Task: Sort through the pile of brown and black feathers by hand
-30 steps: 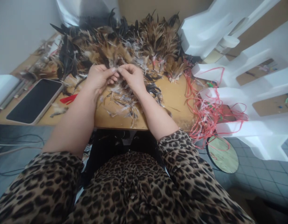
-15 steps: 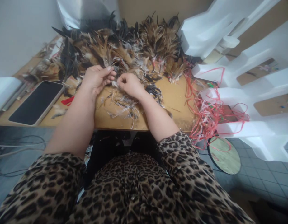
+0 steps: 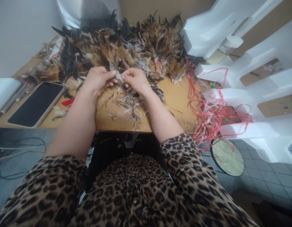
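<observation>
My left hand (image 3: 102,78) is closed in a pinch on a brown feather (image 3: 114,61) whose pale, fluffy base pokes out between my two hands. My right hand (image 3: 135,80) pinches at that fluffy base from the other side; its fingertips touch the whitish down. Just beyond both hands lies a broad pile of brown and black feathers (image 3: 160,41). Below my hands, plucked fluff and feather scraps (image 3: 127,105) are strewn on the wooden table (image 3: 176,107). Whether one feather or a few are held, I cannot tell.
A phone (image 3: 37,104) lies at the left, beside a red object (image 3: 68,102). Tangled red string (image 3: 209,116) hangs over the table's right edge near white foam pieces (image 3: 250,94). A round, pale-topped object (image 3: 227,156) stands below on the tiled floor.
My right hand has moved slightly up and now meets the fluffy feather base. My left hand has tilted a little, staying nearly in place. The held feather shows more clearly.
</observation>
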### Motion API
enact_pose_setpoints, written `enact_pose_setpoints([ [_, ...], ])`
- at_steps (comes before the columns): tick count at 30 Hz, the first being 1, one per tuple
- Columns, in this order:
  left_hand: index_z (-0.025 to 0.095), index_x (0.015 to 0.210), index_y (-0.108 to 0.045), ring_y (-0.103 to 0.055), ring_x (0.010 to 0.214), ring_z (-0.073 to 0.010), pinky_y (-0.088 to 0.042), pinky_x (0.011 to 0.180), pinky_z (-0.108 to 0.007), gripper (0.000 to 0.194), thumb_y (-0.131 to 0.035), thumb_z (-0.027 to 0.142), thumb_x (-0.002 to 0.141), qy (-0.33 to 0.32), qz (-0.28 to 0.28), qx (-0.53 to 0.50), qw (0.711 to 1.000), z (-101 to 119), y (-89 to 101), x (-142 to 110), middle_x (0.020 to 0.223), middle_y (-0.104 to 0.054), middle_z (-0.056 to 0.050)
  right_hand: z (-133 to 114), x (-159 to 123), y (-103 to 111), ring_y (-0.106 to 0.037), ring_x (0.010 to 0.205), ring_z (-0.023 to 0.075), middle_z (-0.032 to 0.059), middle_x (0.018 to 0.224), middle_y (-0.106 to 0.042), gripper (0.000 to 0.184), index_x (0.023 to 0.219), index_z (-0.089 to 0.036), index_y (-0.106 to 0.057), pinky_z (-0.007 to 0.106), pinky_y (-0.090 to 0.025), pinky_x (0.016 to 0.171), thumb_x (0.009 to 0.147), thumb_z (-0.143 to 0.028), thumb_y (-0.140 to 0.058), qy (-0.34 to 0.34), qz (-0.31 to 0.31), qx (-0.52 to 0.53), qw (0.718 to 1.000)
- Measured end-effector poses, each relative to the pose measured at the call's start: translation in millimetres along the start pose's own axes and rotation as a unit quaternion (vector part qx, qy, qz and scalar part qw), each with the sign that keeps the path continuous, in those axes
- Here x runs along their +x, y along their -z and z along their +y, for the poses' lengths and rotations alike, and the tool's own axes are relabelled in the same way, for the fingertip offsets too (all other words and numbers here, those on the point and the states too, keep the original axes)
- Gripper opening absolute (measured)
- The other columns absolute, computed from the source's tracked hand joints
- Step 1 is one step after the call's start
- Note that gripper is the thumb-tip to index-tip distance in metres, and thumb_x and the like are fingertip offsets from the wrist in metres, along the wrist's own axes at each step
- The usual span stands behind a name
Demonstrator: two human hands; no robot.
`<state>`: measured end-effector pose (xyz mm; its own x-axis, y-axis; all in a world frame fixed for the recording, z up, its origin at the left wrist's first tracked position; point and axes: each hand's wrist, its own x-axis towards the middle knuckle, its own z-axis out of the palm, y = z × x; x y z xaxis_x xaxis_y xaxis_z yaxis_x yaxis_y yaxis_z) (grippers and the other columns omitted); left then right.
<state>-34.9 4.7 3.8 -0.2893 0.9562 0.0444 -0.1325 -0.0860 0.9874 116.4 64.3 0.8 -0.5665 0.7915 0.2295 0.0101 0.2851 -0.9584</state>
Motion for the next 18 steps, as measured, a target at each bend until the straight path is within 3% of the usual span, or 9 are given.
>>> enact_pose_setpoints([
  [6,0.006,0.062,-0.065,-0.057,0.045,-0.0078,-0.042,0.043,-0.017,0.015,-0.072,0.017,0.068,-0.02,-0.002,0.073,0.997,1,-3.3,-2,0.06,-0.067,-0.009,7,7,1,-0.057,0.06,0.0088,-0.0006,0.066,-0.057,0.012,0.078,-0.014,-0.054,0.022,-0.047,0.06,0.08,-0.026,-0.054,0.027,0.046,-0.054,0.997],
  [11,0.009,0.066,-0.067,-0.06,0.048,-0.0092,-0.045,0.045,-0.017,0.009,-0.07,0.016,0.069,0.05,-0.013,0.086,0.995,4,-7.5,-7,0.065,-0.069,-0.009,16,11,2,-0.057,0.065,0.0092,0.0,0.071,-0.057,0.015,0.085,-0.015,-0.054,0.023,-0.047,0.064,0.083,-0.029,-0.05,0.054,0.043,-0.089,0.994],
  [15,0.008,0.065,-0.067,-0.058,0.045,-0.0086,-0.044,0.042,-0.015,0.011,-0.07,0.018,0.069,0.063,-0.05,0.08,0.994,0,-8.5,-7,0.062,-0.067,-0.009,17,11,3,-0.058,0.07,0.0107,0.0011,0.073,-0.058,0.018,0.083,-0.015,-0.056,0.025,-0.049,0.068,0.081,-0.032,-0.052,0.072,0.048,-0.108,0.99],
  [18,0.008,0.065,-0.067,-0.057,0.043,-0.0082,-0.043,0.04,-0.014,0.009,-0.071,0.016,0.068,0.082,-0.034,0.058,0.994,-1,-8.6,-6,0.057,-0.065,-0.007,15,11,2,-0.058,0.074,0.0116,0.0018,0.077,-0.059,0.024,0.087,-0.015,-0.057,0.026,-0.049,0.07,0.081,-0.039,-0.053,0.076,0.059,-0.097,0.991],
])
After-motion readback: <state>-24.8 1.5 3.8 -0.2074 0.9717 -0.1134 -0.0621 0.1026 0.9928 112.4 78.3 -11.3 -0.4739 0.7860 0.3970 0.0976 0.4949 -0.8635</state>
